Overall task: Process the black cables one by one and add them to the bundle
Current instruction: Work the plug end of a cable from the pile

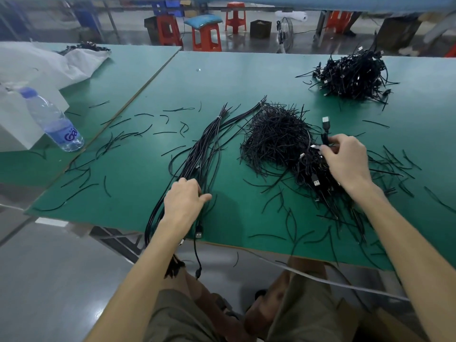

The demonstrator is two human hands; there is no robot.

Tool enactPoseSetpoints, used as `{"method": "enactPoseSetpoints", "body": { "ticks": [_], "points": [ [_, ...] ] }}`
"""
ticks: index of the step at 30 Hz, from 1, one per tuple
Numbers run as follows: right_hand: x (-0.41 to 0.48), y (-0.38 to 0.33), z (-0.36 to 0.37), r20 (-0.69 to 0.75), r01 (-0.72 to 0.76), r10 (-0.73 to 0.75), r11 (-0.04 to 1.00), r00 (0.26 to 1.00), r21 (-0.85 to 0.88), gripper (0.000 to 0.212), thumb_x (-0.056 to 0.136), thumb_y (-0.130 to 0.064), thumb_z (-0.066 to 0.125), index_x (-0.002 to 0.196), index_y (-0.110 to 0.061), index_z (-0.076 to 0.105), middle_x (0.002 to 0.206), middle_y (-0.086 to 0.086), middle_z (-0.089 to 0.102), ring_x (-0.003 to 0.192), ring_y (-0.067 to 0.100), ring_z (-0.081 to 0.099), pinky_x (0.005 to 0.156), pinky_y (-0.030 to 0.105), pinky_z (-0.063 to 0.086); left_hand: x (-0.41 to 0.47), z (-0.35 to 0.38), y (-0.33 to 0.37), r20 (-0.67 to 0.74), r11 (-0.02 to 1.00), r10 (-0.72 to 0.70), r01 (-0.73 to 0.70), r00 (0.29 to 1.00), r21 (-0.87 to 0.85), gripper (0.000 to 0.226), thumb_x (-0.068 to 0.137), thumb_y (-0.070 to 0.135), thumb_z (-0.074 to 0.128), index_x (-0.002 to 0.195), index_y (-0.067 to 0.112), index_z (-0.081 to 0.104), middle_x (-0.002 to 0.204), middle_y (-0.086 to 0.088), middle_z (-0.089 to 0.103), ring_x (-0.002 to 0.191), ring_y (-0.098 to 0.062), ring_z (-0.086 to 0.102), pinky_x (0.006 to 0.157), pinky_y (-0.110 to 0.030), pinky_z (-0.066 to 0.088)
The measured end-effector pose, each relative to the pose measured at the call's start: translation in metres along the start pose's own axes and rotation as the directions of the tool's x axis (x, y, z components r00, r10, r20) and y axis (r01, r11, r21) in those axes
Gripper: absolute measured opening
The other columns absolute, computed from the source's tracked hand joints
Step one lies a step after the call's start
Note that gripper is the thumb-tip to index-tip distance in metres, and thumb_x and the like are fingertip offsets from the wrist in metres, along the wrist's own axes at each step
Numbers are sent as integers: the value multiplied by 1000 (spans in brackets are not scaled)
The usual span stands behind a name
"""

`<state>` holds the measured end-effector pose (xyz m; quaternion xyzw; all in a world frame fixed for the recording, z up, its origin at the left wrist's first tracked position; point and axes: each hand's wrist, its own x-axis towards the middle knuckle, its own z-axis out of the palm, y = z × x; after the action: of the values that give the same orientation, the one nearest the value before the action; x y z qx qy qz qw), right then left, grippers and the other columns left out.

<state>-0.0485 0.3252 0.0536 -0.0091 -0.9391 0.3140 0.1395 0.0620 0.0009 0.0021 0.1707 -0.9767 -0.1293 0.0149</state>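
Observation:
A long bundle of straightened black cables (209, 141) lies on the green table (222, 77), tied near its far end, its near ends hanging over the front edge. My left hand (183, 198) rests on this bundle near the table edge, fingers curled over it. My right hand (345, 159) pinches a black USB cable (325, 127) whose plug sticks up, above a tangled heap of coiled cables (313, 174). A mound of short black ties (276, 134) sits between the bundle and my right hand.
Another pile of coiled black cables (355, 75) lies at the far right. Loose black ties are scattered over the table. A water bottle (51, 119) and white bags (37, 67) sit at the left. Red stools (206, 35) stand beyond the table.

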Motion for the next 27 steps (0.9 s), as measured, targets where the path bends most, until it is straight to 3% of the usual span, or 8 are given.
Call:
{"method": "enactPoseSetpoints", "body": {
  "ticks": [6,10,13,16,18,20,24,27],
  "points": [
    [0,21,15,63,-9,12,999,998,-50,33,99,-18,64,128,-3,59,124,18,60,109,31,60,97,46,50,-3,10,2,-4,998,32,-32,999,53,22,100,29,64,97,9,71,104,-6,68,97,-26,64,84,-40,53],
    [-10,18,16,-8,23,-24,996,1000,-82,45,101,-23,61,140,-7,46,134,16,44,90,29,59,82,43,52,-6,6,-2,-170,968,-8,-35,985,-249,14,101,25,62,97,12,65,96,0,63,83,-18,62,72,-31,48],
    [-23,3,15,-54,90,-93,994,994,-60,43,100,-16,61,141,-10,49,133,13,43,82,23,58,75,37,53,-8,-5,6,-176,813,-63,-52,982,-580,10,99,25,64,95,16,62,84,1,68,67,-10,66,64,-19,44],
    [-44,-37,18,0,272,-274,954,962,127,39,97,-7,63,134,-17,59,124,1,51,100,18,60,100,36,51,-12,-19,21,31,558,50,-2,998,-830,13,97,24,69,97,11,68,62,0,68,53,-12,65,56,-21,48],
    [-62,-68,25,74,440,-459,878,885,188,40,95,-6,64,133,-19,62,126,-1,56,115,18,54,109,33,42,-15,-24,36,93,499,148,7,985,-867,16,96,24,71,98,8,69,60,2,66,52,-14,63,53,-21,50],
    [-79,-92,38,183,532,-576,812,796,242,43,96,0,59,136,-16,60,132,1,58,124,18,48,113,32,36,-18,-28,48,84,515,197,-30,977,-857,18,97,25,70,98,7,68,59,2,65,49,-13,59,52,-19,48],
    [-97,-103,54,311,488,-585,805,749,338,47,100,6,46,143,-10,54,136,5,61,129,20,48,112,35,38,-21,-33,42,96,460,240,-26,966,-888,22,99,25,67,101,3,68,61,-5,63,51,-14,54,52,-17,43],
    [-101,-97,57,378,481,-570,821,730,309,36,104,-11,54,140,-8,56,131,7,64,125,24,52,108,39,39,-22,-32,24,168,274,226,102,960,-956,15,98,17,68,104,4,66,66,1,57,52,-12,48,50,-19,41]
  ]
}}
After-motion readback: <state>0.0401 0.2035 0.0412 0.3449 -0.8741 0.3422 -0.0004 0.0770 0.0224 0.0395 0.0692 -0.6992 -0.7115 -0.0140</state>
